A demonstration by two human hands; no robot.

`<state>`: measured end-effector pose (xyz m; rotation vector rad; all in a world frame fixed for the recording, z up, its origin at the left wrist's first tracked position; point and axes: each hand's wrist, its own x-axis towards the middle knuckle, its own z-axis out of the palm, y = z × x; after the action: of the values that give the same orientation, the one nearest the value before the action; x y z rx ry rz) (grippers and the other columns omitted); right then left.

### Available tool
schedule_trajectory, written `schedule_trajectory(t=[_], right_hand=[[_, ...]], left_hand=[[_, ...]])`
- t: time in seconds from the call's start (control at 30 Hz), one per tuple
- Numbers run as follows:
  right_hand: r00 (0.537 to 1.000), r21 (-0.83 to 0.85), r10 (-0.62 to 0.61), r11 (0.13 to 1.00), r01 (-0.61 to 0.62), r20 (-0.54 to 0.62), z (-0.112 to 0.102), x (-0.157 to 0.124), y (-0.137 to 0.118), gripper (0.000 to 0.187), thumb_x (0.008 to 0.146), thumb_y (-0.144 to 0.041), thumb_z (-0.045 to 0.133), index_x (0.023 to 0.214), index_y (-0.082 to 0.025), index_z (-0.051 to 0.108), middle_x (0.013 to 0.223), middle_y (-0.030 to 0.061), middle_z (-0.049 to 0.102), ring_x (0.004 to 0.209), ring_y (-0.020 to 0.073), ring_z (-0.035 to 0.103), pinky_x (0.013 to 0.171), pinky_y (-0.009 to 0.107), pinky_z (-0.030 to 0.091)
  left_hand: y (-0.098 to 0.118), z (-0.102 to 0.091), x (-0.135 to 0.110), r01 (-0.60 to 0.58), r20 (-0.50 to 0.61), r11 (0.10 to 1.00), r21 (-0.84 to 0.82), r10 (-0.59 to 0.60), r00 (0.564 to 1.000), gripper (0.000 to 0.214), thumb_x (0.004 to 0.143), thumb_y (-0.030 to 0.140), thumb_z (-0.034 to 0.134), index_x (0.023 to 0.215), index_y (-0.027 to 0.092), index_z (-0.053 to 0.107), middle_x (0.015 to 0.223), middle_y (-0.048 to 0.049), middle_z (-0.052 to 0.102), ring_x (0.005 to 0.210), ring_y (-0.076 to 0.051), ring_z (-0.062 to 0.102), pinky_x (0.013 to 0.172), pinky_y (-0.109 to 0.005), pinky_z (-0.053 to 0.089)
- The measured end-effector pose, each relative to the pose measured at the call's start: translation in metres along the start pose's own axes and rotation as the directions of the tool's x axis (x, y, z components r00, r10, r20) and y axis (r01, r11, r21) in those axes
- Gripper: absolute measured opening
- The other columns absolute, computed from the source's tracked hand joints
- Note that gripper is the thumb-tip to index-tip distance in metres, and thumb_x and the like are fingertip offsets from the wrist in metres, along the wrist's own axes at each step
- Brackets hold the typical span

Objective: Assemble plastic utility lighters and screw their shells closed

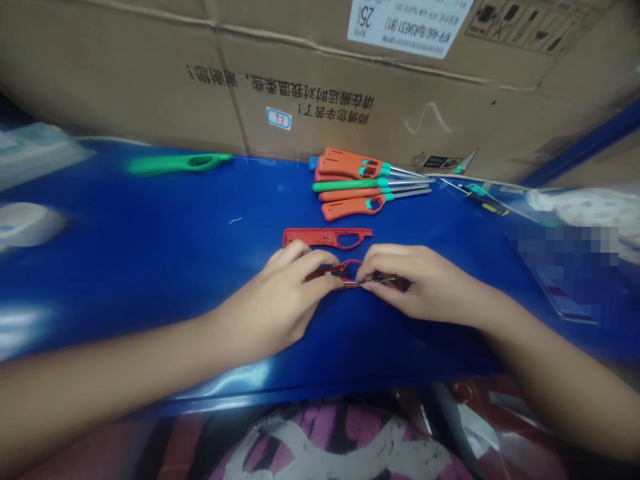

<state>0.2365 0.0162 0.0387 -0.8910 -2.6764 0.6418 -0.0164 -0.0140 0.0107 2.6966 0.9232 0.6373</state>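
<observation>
Between my two hands lies a red lighter shell half [354,268] with small dark and metal parts in it, low over the blue table. My left hand [287,293] grips its handle end, thumb and fingers closed on it. At the trigger-loop end, my right hand [425,280] pinches a thin metal piece [384,278]; the fingers hide most of it. Just beyond my hands, a second red shell half [310,237] rests open side up, apart from the fingers.
Several assembled long-nosed lighters [350,208] are piled at the back. A green lighter shell [165,164] lies far left. A screwdriver [483,199] and a phone-like dark slab [565,287] are at right. A large cardboard box [150,80] walls off the rear edge.
</observation>
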Motion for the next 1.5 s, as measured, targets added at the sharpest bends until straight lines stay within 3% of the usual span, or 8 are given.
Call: schedule_trajectory(t=[0.17,0.57,0.87,1.2,1.5], right_hand=[[1.0,-0.067,0.013,0.998,-0.014,-0.015,0.003,-0.001,0.002,0.015,0.095,-0.017,0.055,0.103,-0.019,0.067,0.098,0.0041,0.066,0.083,0.0145,0.062,0.072,0.026,0.046],[0.993,0.037,0.002,0.999,0.002,-0.115,0.014,0.005,0.003,0.016,0.092,-0.012,0.057,0.101,-0.019,0.068,0.093,0.0021,0.066,0.07,0.0102,0.055,0.065,0.024,0.043],[0.983,-0.01,0.074,0.997,-0.076,-0.168,0.021,0.004,-0.005,0.018,0.088,-0.01,0.058,0.099,-0.018,0.068,0.095,0.0027,0.066,0.07,0.0104,0.055,0.064,0.024,0.042],[0.951,0.108,0.226,0.972,-0.207,-0.212,0.027,0.006,-0.013,0.015,0.085,-0.009,0.059,0.092,-0.018,0.07,0.084,-0.0007,0.064,0.059,0.0074,0.05,0.059,0.024,0.041],[0.946,0.173,0.241,0.963,-0.205,-0.217,0.029,0.009,-0.009,0.014,0.082,-0.007,0.06,0.087,-0.017,0.068,0.083,-0.0011,0.063,0.055,0.006,0.046,0.055,0.023,0.039]], left_hand=[[-0.001,0.002,0.0,0.004,-0.016,1.0,-0.011,-0.005,1.0,0.035,0.096,0.008,0.049,0.124,0.019,0.066,0.126,-0.0115,0.059,0.112,-0.026,0.051,0.099,-0.045,0.049],[0.001,0.004,0.001,0.045,-0.033,0.999,-0.032,-0.046,0.998,0.033,0.097,0.01,0.049,0.124,0.016,0.067,0.122,-0.0125,0.059,0.108,-0.026,0.05,0.098,-0.044,0.048],[0.005,0.006,0.001,0.098,-0.061,0.995,-0.032,-0.1,0.993,0.031,0.096,0.01,0.05,0.121,0.015,0.068,0.123,-0.0128,0.058,0.11,-0.027,0.05,0.097,-0.044,0.048],[0.008,0.006,0.0,0.125,-0.037,0.992,0.032,-0.124,0.992,0.036,0.094,0.007,0.049,0.124,0.017,0.066,0.124,-0.0125,0.059,0.114,-0.029,0.05,0.096,-0.048,0.049],[0.007,0.006,-0.001,0.118,-0.038,0.992,0.044,-0.117,0.992,0.037,0.093,0.008,0.05,0.126,0.018,0.066,0.124,-0.0127,0.059,0.113,-0.029,0.051,0.095,-0.048,0.05]])
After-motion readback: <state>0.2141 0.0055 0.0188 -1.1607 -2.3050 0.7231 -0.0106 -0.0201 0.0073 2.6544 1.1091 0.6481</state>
